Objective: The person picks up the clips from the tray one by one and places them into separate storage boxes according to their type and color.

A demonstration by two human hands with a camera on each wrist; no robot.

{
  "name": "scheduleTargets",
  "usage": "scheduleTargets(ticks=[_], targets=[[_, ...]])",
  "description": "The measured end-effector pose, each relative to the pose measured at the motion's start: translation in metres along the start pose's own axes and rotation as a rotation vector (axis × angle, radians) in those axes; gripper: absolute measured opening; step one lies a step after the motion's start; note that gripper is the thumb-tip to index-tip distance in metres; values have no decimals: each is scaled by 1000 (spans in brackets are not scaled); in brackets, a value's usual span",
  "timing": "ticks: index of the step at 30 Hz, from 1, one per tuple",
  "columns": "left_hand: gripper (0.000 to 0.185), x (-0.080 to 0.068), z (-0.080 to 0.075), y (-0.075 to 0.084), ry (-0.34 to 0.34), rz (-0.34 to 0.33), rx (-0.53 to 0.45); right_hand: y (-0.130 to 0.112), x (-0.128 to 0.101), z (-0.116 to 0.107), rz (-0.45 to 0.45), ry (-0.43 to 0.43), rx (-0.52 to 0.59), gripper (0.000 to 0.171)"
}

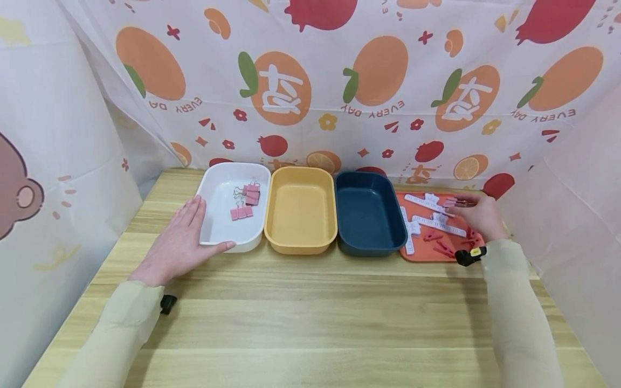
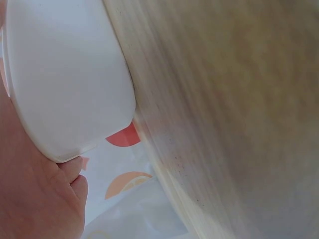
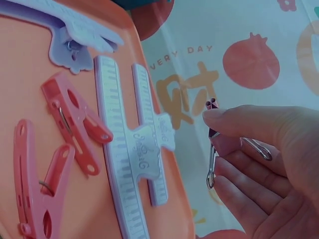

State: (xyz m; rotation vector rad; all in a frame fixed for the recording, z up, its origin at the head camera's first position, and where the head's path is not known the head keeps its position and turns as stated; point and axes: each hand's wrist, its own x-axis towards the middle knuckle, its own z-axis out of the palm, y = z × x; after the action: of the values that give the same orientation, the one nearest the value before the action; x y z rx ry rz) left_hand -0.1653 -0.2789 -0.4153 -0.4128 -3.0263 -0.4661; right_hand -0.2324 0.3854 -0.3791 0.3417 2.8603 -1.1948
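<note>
Over the orange tray (image 1: 421,254) at the table's far right, the right hand (image 1: 477,215) is pinching a pink binder clip (image 1: 453,202), lying well apart from the white bin (image 1: 214,237) that the flat, relaxed left hand (image 1: 178,243) is touching.

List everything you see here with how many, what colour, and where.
white bin: one, far left of the row
binder clips: about five, pink, in the white bin
yellow bin: one, middle
blue bin: one, right of the yellow
tray: one, orange, far right
long clips: several, pale lilac, on the tray
clothespins: several, red, on the tray
held binder clip: one, pink, pinched
left hand: flat beside the white bin
right hand: above the tray
</note>
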Motion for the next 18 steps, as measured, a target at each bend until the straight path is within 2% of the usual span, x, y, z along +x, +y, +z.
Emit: scheduleTargets(ticks=[8,18], targets=[[122,-1,0,0,4,1,2,-12,-1,5,-51,36,-43,64],[123,0,1,0,10,-3,6,-26,-2,10,-113,44,-46,61]])
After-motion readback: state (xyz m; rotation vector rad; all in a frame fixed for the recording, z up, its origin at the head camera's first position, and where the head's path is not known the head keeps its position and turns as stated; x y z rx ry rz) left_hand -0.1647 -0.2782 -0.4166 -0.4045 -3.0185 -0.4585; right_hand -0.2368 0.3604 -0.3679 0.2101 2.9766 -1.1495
